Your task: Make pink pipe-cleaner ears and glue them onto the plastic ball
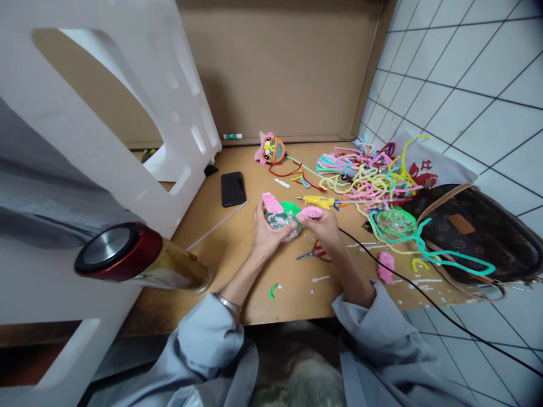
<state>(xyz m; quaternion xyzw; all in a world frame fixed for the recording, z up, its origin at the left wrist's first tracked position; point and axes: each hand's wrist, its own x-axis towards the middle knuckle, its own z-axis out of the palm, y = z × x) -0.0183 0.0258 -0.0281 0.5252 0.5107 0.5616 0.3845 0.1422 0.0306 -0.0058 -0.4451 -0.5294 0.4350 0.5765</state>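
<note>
My left hand (267, 232) is wrapped round a clear, rounded piece with green pipe cleaner coiled on it (289, 210). A fuzzy pink pipe-cleaner piece (272, 203) stands at its upper left side. Between the fingers of my right hand (323, 226) is another pink pipe-cleaner piece (309, 212), held against the right side of the green one. Just beyond my right hand lies a yellow glue gun (318, 201) with a black cord. Red-handled scissors (320, 252) rest on the table, partly hidden by my right forearm.
A finished-looking pipe-cleaner figure (271, 149) stands at the back. Heaped pipe cleaners (365, 172) and a brown bag (479, 232) fill the right. A black phone (233, 189) and a tall bottle (144, 260) are at left. A third pink piece (386, 267) lies right.
</note>
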